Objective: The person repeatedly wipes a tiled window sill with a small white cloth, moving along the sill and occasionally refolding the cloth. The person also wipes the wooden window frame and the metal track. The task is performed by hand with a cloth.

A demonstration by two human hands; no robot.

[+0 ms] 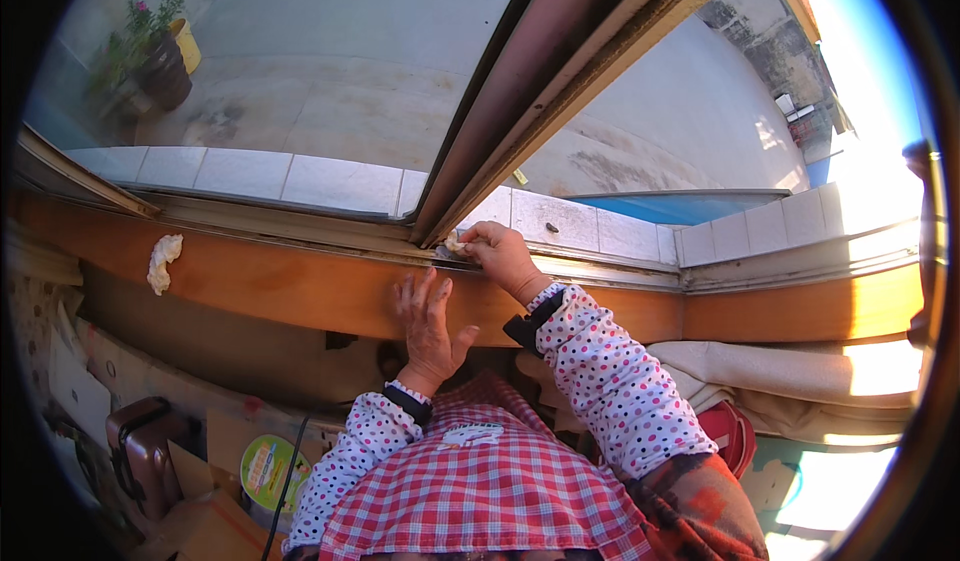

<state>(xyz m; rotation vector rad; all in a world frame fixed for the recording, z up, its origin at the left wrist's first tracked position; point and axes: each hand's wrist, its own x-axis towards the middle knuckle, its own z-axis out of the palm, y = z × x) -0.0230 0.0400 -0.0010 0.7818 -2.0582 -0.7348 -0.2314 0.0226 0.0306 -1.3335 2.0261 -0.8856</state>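
My right hand (500, 259) pinches a small crumpled whitish wad (455, 244), which looks like tissue or cloth. It presses this against the window track (560, 266), at the foot of the sliding window frame (490, 111). Fingers spread, my left hand (428, 329) lies at the wooden sill (290, 279) just below and left of the right one, holding nothing. Further left on the sill rests another crumpled white wad (163, 263). Part of the wad in my right hand is hidden by the fingers.
Beyond the glass run a white tiled ledge (245, 173) and a potted plant (165, 66). A small dark bit (552, 228) lies on the tiles at right. Below the sill are a brown suitcase (150, 451), a round green-labelled tub (270, 471) and beige curtain cloth (780, 371).
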